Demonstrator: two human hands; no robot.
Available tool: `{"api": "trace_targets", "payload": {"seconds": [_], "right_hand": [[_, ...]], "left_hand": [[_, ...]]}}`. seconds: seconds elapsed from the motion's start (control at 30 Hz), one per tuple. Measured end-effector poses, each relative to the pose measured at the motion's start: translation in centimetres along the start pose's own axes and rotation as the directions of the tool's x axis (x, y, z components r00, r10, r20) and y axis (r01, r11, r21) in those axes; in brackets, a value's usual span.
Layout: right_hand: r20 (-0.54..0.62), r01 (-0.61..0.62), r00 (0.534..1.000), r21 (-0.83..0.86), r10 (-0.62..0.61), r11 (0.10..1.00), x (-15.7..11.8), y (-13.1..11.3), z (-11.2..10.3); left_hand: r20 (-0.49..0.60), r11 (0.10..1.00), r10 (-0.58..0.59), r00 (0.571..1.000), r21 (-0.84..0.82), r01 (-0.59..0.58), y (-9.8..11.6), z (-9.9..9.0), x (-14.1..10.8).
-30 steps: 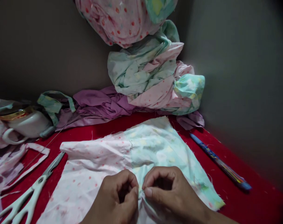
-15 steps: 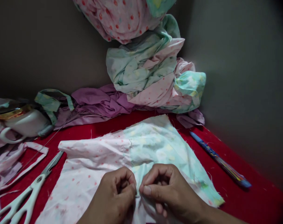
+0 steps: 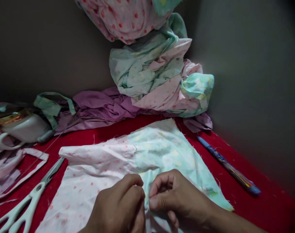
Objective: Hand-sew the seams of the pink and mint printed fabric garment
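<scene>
A joined cloth, pink dotted [image 3: 89,181] on the left and pale green [image 3: 171,152] on the right, lies before me with frayed edges. My left hand [image 3: 120,204] is closed at the seam near the bottom centre, its back toward the camera and its fingertips hidden. Just beside it, my right hand [image 3: 169,194] pinches with thumb and forefinger at the same seam. What lies between those fingertips is too small to make out. Dark stitches show at the upper part of the seam.
White-handled scissors [image 3: 35,194] lie at the left, near pink fabric strips [image 3: 35,155] and a white cup [image 3: 26,127]. A blue pen [image 3: 227,165] rests on the red surface [image 3: 246,207] at the right. Crumpled cloths [image 3: 147,71] are heaped behind.
My left hand has turned over so that its back faces the camera and its fingertips no longer show. My right hand has shifted slightly to the right.
</scene>
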State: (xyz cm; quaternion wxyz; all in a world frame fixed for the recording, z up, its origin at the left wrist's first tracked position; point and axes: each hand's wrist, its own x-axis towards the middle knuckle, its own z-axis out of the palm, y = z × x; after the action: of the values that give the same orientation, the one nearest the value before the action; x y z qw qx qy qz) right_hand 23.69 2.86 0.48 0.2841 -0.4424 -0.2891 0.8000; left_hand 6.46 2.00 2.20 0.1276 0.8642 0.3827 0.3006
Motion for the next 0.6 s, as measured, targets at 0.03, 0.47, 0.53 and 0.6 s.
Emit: {"api": "trace_targets", "payload": {"seconds": [0.03, 0.47, 0.53, 0.6], "right_hand": [[0.006, -0.026, 1.0, -0.011, 0.026, 1.0, 0.0, -0.1, 0.0], [0.064, -0.038, 0.997, -0.083, 0.044, 0.996, 0.1, -0.2, 0.0], [0.066, -0.015, 0.998, -0.042, 0.018, 0.999, 0.1, -0.2, -0.1], [0.08, 0.024, 0.997, 0.003, -0.024, 1.0, 0.2, 0.0, -0.3]], "left_hand": [[0.002, 0.995, 0.053, 0.999, 0.083, -0.053, -0.2, 0.0, -0.1], [0.334, 0.63, 0.506, 0.795, 0.486, -0.605, 1.4, -2.0, 1.6], [0.261, 0.659, 0.506, 0.822, 0.497, -0.564, 1.2, -1.6, 1.3], [0.089, 0.79, 0.414, 0.906, 0.458, -0.406, 0.8, -1.1, 0.9]]}}
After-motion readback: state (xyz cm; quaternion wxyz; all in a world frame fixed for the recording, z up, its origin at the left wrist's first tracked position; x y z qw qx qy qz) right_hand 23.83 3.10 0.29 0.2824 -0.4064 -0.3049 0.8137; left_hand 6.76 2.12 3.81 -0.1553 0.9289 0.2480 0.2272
